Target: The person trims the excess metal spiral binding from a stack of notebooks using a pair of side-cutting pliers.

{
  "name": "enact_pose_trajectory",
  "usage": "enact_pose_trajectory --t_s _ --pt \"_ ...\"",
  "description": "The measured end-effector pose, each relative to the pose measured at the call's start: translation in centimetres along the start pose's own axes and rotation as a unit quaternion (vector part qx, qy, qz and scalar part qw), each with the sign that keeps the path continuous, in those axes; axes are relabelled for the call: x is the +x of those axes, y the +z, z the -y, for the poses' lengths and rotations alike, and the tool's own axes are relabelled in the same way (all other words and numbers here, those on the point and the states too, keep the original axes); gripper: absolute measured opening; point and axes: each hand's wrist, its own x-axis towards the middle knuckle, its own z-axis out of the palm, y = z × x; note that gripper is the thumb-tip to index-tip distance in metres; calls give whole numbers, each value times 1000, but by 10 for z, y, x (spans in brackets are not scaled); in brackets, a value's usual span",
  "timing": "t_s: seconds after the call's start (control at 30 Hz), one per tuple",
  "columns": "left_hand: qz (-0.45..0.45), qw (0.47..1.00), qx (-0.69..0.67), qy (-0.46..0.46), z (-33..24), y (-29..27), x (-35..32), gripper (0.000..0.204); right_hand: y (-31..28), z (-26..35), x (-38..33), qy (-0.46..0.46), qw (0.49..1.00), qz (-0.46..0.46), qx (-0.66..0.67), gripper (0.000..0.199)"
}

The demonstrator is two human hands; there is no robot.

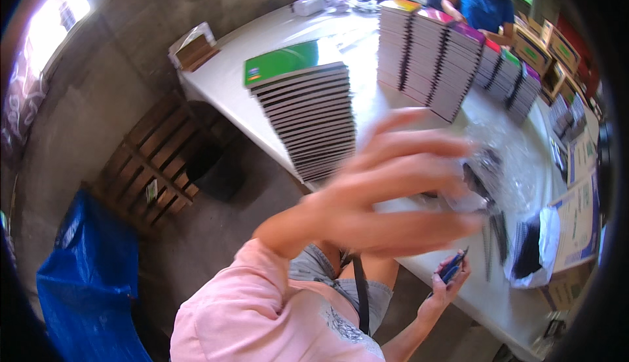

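My left hand is raised in the middle of the view, smeared by motion, its fingers spread with nothing between them. Just beyond it, at the table's near left edge, rises a tall stack of notebooks with a green cover on top. My right hand is lower and to the right, by the front edge of the table. It is closed around a small blue-handled tool with a dark tip, which looks like pliers. Clear plastic wrapping with black binding coils lies past my left fingers.
Several stacks of spiral-bound notebooks stand farther back on the white table. Black coils sit in a white bag at right, beside cartons. A person in blue is at the far side. A wooden rack and blue tarp are at left.
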Motion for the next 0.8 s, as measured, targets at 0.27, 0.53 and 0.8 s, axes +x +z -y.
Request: enact_pose_trajectory --t_s 0.27,0.53,0.8 --pt "-78 943 241 -218 69 -176 -87 35 115 27 19 -107 974 174 -101 49" --pt "-35 961 73 -265 122 -150 -113 43 217 83 31 -370 879 169 -249 41" --pt "-134 966 99 -197 129 -129 -116 50 262 86 36 -451 821 119 -329 40"
